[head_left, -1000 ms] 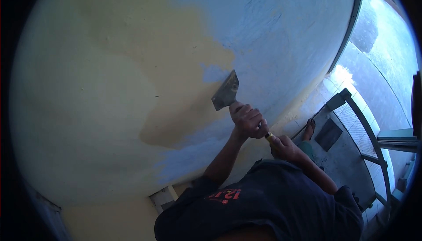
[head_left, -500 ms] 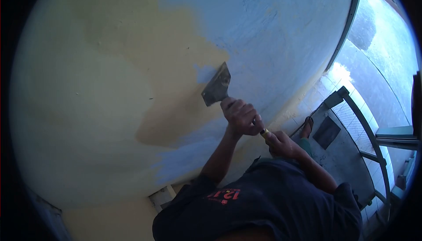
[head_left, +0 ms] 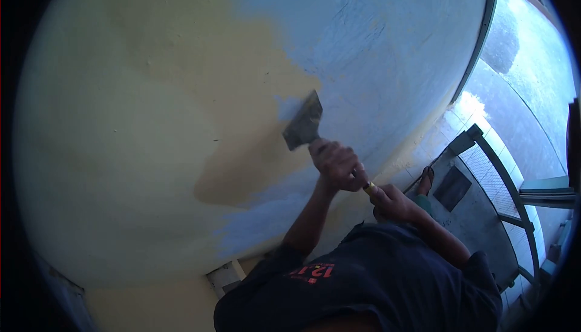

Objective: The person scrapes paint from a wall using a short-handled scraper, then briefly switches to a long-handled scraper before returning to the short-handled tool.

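Observation:
A wide-bladed scraper (head_left: pixel 304 121) lies against the wall (head_left: pixel 151 168), its blade at the border between pale yellow paint and bluish surface. My left hand (head_left: pixel 336 165) is closed round the front of its handle, close behind the blade. Lower down, my right hand (head_left: pixel 393 203) is closed round the rear of the handle. A short yellow part of the handle (head_left: pixel 370 188) shows between the two hands. The blade is slightly blurred, and its contact with the wall is hard to make out.
At the right, a curved metal frame (head_left: pixel 505 174) with mesh panels borders a grey platform (head_left: pixel 472 223). My foot (head_left: pixel 426 180) in a sandal is near a dark square patch (head_left: pixel 452 188) on it. Pale floor tiles (head_left: pixel 469 111) lie beyond.
The whole view has shifted slightly, so the wall, hands and scraper appear a little further right and lower. Both hands keep hold of the scraper, and slightly more yellow handle shows.

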Tool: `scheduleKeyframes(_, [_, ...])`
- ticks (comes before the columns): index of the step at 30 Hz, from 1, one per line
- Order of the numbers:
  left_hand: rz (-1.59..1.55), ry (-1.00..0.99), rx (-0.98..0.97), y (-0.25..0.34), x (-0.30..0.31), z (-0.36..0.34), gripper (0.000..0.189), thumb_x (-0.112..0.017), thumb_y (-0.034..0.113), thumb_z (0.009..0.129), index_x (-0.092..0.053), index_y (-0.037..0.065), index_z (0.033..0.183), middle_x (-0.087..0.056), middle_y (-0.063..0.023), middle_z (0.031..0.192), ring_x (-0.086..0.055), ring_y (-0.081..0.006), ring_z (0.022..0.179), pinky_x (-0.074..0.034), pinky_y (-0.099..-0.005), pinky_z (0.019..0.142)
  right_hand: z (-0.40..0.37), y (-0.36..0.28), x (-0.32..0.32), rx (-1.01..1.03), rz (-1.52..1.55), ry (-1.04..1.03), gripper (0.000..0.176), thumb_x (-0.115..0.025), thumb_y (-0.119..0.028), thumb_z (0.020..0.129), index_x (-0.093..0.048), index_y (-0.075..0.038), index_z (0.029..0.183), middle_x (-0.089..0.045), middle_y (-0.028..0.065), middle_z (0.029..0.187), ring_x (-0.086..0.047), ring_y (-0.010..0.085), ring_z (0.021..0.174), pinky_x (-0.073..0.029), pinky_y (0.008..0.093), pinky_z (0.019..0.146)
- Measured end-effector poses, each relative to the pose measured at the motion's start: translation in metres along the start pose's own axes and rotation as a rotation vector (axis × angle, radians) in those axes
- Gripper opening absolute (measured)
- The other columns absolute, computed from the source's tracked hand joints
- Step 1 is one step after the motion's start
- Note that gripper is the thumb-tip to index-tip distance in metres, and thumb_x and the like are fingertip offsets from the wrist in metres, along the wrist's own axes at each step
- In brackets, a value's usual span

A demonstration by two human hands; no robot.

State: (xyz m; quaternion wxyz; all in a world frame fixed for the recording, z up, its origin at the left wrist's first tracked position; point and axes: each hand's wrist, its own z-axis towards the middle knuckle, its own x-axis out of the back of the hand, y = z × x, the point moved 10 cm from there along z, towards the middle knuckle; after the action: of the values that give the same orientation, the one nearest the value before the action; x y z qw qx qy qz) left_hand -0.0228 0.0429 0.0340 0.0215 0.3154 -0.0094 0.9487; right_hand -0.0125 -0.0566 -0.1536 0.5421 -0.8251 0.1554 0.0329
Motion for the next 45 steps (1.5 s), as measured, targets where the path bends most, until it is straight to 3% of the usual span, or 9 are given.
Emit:
scheduleKeyframes(2, [0.006,0.008,-0.034,-0.001,0.013,0.02,0.023,-0.049,0.028,0.066,-0.04,0.017,0.048,-0.046,0.0005,0.05,-0.048,-0.0177,0.053,-0.033,-0.0372,0.075,0.003,-0.029,-0.01,0.079,0.093,-0.051,0.06,-0.038,-0.058,0.101,-0.048,-0.006,0.073,-0.045,-0.0034,0.061,-0.044,0.007,0.054,-0.039,0.0279,0.05])
scheduleKeyframes(8, [-0.019,-0.004,0.039,0.008,-0.009,-0.003,0.02,-0.05,0.026,0.064,-0.043,0.016,0.048,-0.049,0.0011,0.051,-0.048,-0.0164,0.054,-0.033,-0.0362,0.075,-0.012,0.002,0.013,0.005,-0.043,0.051,0.06,-0.035,-0.057,0.102,-0.049,-0.006,0.073,-0.044,-0.0037,0.06,-0.043,0.0064,0.054,-0.037,0.0272,0.05])
scheduleKeyframes(15, [-0.024,-0.006,0.033,0.008,0.0,0.006,0.019,-0.051,0.026,0.064,-0.045,0.017,0.048,-0.053,0.0028,0.053,-0.05,-0.0151,0.057,-0.033,-0.0371,0.076,-0.007,0.001,0.001,0.066,0.069,-0.036,0.06,-0.036,-0.057,0.101,-0.05,-0.006,0.074,-0.044,-0.0036,0.06,-0.043,0.0069,0.056,-0.037,0.0287,0.051])
scheduleKeyframes(21, [0.036,-0.034,0.004,0.004,-0.004,0.014,0.022,-0.05,0.027,0.067,-0.045,0.017,0.048,-0.051,0.0029,0.052,-0.049,-0.0148,0.057,-0.033,-0.0372,0.077,-0.002,-0.008,0.012,0.0,-0.059,-0.053,0.061,-0.037,-0.057,0.102,-0.051,-0.004,0.074,-0.046,-0.003,0.061,-0.044,0.0076,0.057,-0.038,0.0283,0.053])
scheduleKeyframes(23, [0.037,-0.021,0.023,0.006,0.001,0.012,0.022,-0.05,0.027,0.066,-0.044,0.017,0.047,-0.05,0.0028,0.051,-0.049,-0.015,0.055,-0.033,-0.037,0.077,-0.002,-0.026,0.009,0.089,0.001,-0.054,0.061,-0.038,-0.057,0.101,-0.051,-0.004,0.074,-0.047,-0.0027,0.062,-0.044,0.0079,0.057,-0.039,0.0285,0.053])
scheduleKeyframes(29, [0.016,0.006,0.089,0.007,-0.016,-0.001,0.018,-0.051,0.025,0.062,-0.043,0.017,0.047,-0.049,0.002,0.051,-0.047,-0.0162,0.052,-0.034,-0.0367,0.076,-0.006,-0.003,0.027,0.052,-0.087,-0.002,0.06,-0.038,-0.056,0.102,-0.05,-0.004,0.074,-0.047,-0.0026,0.063,-0.045,0.0068,0.06,-0.039,0.029,0.054])
scheduleKeyframes(34, [0.021,0.053,-0.03,0.006,0.003,0.036,0.019,-0.051,0.026,0.061,-0.043,0.017,0.047,-0.048,0.0023,0.05,-0.048,-0.0166,0.052,-0.033,-0.0365,0.075,-0.006,-0.035,0.02,0.062,-0.035,-0.034,0.059,-0.039,-0.055,0.102,-0.05,-0.004,0.075,-0.048,-0.0021,0.064,-0.048,0.0065,0.062,-0.042,0.0282,0.056])
scheduleKeyframes(38, [0.014,-0.007,0.071,0.011,-0.018,0.001,0.019,-0.053,0.028,0.058,-0.042,0.018,0.046,-0.046,0.0021,0.049,-0.048,-0.0172,0.053,-0.033,-0.0368,0.074,-0.008,-0.001,0.031,0.043,-0.102,0.016,0.059,-0.039,-0.055,0.102,-0.051,-0.004,0.076,-0.048,-0.0023,0.063,-0.048,0.0051,0.062,-0.041,0.026,0.056])
scheduleKeyframes(45, [0.063,0.039,-0.033,0.002,0.006,0.041,0.021,-0.051,0.028,0.063,-0.041,0.018,0.047,-0.045,0.0022,0.05,-0.048,-0.0171,0.053,-0.034,-0.0368,0.075,0.003,-0.035,0.022,0.015,-0.033,-0.059,0.063,-0.04,-0.057,0.101,-0.056,0.0,0.08,-0.052,-0.0008,0.065,-0.051,0.009,0.063,-0.044,0.0299,0.058])
